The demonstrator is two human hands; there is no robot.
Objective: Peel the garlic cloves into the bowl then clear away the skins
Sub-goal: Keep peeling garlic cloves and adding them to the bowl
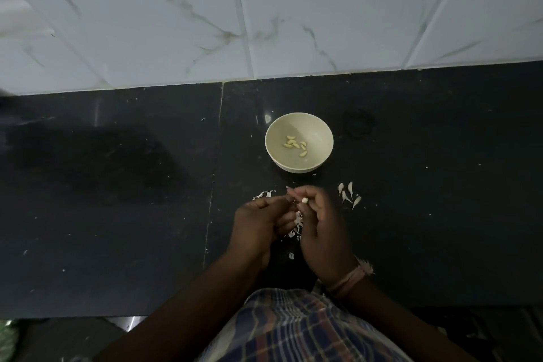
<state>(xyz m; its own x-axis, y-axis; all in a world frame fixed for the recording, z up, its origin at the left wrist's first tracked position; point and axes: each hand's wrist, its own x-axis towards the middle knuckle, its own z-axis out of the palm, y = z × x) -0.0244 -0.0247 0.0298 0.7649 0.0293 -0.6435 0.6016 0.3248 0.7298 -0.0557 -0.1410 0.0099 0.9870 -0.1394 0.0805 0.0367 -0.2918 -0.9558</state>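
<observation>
A cream bowl (317, 129) stands on the black counter and holds several peeled yellow garlic cloves (295, 144). Just in front of it, my right hand (321, 226) pinches a small pale garlic clove (304, 200) between thumb and fingers. My left hand (261, 223) is curled close beside it, fingertips at the clove; whether they grip it is hard to tell. White garlic skins (297, 225) lie under and between my hands, and more of them at the left (263, 194). Several unpeeled white cloves (348, 193) lie to the right of my hands.
The black stone counter (117, 185) runs wide to both sides, with a seam left of the bowl. A white marbled tile wall (264, 15) rises behind it. The counter's front edge is near my checked shirt (293, 329).
</observation>
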